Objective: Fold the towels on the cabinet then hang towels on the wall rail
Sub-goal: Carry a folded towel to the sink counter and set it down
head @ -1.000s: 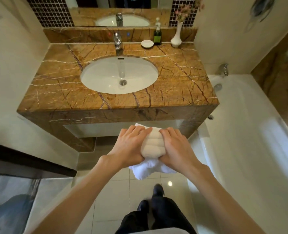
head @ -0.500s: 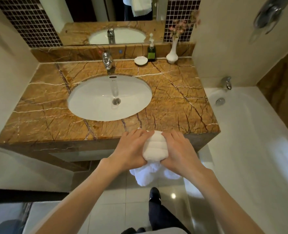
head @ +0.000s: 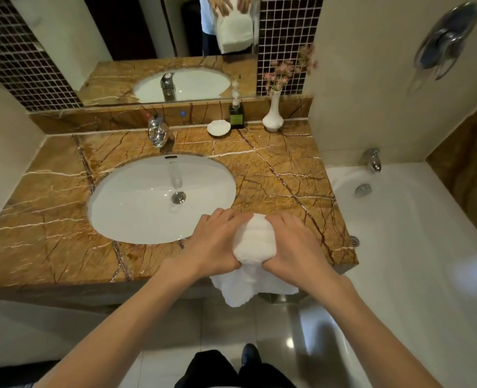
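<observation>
A white towel [head: 255, 242] is bunched between both my hands above the front right part of the brown marble cabinet top [head: 47, 219]. My left hand [head: 216, 242] grips its left side and my right hand [head: 294, 247] grips its right side. The towel's loose end [head: 243, 289] hangs down past the cabinet's front edge. No wall rail is in view.
A white oval sink [head: 136, 203] with a chrome tap [head: 157, 131] sits left of my hands. At the back stand a soap dish [head: 218, 127], a green dispenser bottle [head: 236, 114] and a white vase [head: 273, 116]. The white bathtub [head: 416, 247] lies to the right.
My hands and the towel have come forward from below the cabinet's front edge to above its top. The view has tilted up, showing more mirror.
</observation>
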{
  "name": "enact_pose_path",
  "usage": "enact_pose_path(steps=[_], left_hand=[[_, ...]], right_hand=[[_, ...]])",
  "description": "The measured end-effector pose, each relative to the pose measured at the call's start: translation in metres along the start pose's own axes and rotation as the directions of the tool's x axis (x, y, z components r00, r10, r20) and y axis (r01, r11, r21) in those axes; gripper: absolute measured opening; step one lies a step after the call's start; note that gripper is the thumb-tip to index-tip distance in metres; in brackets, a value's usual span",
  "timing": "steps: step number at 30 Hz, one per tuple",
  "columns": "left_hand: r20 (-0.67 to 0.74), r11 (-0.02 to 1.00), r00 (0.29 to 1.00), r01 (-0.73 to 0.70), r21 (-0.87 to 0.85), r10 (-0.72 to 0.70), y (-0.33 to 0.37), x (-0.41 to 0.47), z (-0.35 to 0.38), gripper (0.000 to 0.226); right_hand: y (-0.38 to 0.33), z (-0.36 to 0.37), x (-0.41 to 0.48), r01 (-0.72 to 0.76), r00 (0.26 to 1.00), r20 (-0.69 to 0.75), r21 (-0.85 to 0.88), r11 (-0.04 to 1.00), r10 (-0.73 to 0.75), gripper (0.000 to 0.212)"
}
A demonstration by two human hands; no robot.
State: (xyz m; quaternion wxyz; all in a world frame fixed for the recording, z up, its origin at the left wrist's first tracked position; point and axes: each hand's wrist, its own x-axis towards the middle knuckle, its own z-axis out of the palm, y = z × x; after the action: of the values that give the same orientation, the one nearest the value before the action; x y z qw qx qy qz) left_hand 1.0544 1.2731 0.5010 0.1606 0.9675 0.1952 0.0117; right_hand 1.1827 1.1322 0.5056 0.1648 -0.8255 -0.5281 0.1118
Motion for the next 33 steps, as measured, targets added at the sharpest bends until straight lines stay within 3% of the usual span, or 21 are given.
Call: enact_pose_path(steps=[16, 33], left_hand=[[0.045, 0.991, 0.99, -0.133, -0.033, 0.134, -0.043, 0.092, -0.011, 0.087], [0.032, 0.975, 0.975, -0.216, -0.043, 0.218, -0.082, 0.169, -0.021, 0.091]], right_hand=[[0.021, -0.007, 0.08, -0.146, 0.989, 0.028, 0.017, 0.989, 0.145, 0.063], [0.034, -0.019, 0.15, -0.204, 0.979, 0.007, 0.009, 0.979, 0.204, 0.07]])
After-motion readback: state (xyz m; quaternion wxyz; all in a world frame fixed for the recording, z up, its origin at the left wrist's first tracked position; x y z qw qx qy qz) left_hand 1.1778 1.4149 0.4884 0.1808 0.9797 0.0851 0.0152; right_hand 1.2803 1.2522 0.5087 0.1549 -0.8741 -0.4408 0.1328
